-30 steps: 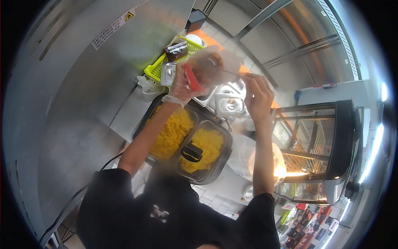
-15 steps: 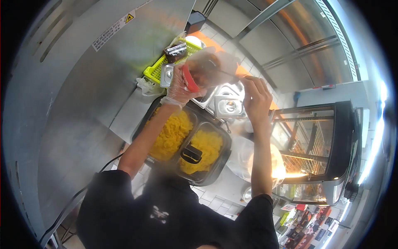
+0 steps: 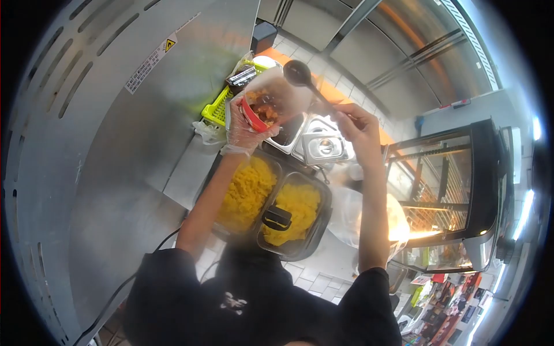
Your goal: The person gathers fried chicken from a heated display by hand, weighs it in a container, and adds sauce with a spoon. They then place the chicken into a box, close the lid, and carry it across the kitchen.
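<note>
My left hand (image 3: pixel 241 137), in a clear plastic glove, is wrapped round a red container (image 3: pixel 250 120) tilted to the right. Brown and orange pieces of food (image 3: pixel 264 109) lie inside it, and a whitish, hazy shape spreads from its open side. Bare, my right hand (image 3: pixel 359 130) grips the handle of a dark ladle (image 3: pixel 320 99). The ladle's round bowl is up at the container's far side, overlapping the hazy edge in this view. Metal pans with lids (image 3: pixel 324 147) stand below and between the two hands.
Yellow food (image 3: pixel 248 187) fills a two-part black warmer (image 3: pixel 314 248) by my body. A green basket (image 3: pixel 215 111) sits behind my left hand. At right stand a plastic bag (image 3: pixel 345 216) and a lit glass display cabinet (image 3: pixel 483 190). A steel appliance wall (image 3: pixel 133 144) is at left.
The ladle has been lifted up and away from the container's mouth, so its bowl and the food now show. The container has shifted slightly left and down. Both hands keep their hold.
</note>
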The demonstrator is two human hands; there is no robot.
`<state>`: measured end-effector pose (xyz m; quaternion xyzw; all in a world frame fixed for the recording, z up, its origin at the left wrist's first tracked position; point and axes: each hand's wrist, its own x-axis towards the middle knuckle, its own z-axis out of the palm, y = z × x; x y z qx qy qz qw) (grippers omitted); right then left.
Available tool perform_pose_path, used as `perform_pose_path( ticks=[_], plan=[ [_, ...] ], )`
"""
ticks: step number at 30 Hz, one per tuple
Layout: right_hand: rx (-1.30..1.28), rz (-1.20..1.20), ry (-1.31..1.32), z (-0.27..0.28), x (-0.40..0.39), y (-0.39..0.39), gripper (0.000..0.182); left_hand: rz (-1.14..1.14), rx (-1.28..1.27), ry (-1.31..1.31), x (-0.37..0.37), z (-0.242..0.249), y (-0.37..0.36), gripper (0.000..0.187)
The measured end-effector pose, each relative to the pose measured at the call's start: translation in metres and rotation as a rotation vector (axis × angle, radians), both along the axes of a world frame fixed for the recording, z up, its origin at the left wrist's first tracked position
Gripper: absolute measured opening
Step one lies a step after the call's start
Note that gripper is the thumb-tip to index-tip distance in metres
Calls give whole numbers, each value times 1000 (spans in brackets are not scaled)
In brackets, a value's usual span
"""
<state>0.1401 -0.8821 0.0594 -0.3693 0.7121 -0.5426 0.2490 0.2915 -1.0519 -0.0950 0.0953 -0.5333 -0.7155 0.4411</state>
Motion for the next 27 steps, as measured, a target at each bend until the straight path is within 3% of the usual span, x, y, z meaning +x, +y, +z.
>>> perform_pose_path(
  ticks=[1,2,4,5,7,8,10,12,13,14,16,18,20,21,23,25,27],
  plan=[
    [0,-9,-9,4,0,1,12,14,-22,15,2,3,0,95],
    [-16,-14,-88,7,-1,2,13,-53,250,120,6,6,3,99],
    [-3,-3,-132,8,-7,9,18,-481,771,482,30,21,-9,95],
    [3,-43,-113,8,-10,13,19,-412,746,439,34,12,-17,97],
    [169,-79,14,0,-26,21,18,70,231,-24,43,-19,-34,102],
    [169,-83,5,-18,-41,23,18,134,179,-95,55,-31,-38,104],
    [426,54,673,-69,-69,22,19,185,121,-151,84,-26,-30,102],
    [836,18,841,-85,-50,-11,16,389,139,-448,109,-19,-21,94],
    [885,-29,929,-119,-54,-26,15,383,128,-453,119,-19,-19,94],
    [942,182,1003,-113,-42,-38,17,353,185,-372,128,-21,-18,91],
    [905,193,1017,-141,-38,-62,15,325,324,-231,145,-26,-14,88],
    [893,216,1053,-152,-23,-83,14,417,227,-329,163,-48,-15,89],
    [381,142,1208,-151,1,-110,18,509,126,-415,176,-67,-15,90],
    [405,162,973,-159,9,-128,20,524,217,-361,179,-74,-9,92],
    [427,160,890,-197,19,-161,23,535,345,-252,181,-67,4,95],
    [666,134,630,-221,30,-194,23,531,384,-234,184,-67,11,96],
    [750,125,721,-236,42,-208,27,524,374,-279,198,-90,15,95]
  ],
)
